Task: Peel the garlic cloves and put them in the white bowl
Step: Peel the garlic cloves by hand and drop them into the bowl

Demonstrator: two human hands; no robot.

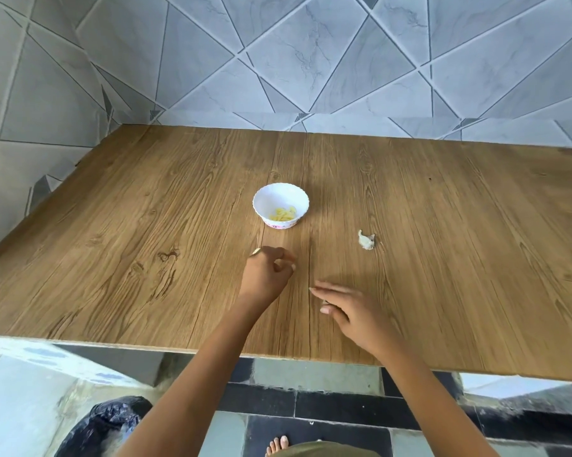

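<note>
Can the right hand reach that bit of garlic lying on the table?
Probably yes. The garlic lies on bare table just beyond the right hand, with nothing between them; the white bowl stands off to the side.

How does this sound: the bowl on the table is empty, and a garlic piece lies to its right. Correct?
Not quite. The bowl is not empty: the head view shows pale yellow peeled cloves in it. The rest stands: it sits on the table, and a garlic piece lies to its right.
</note>
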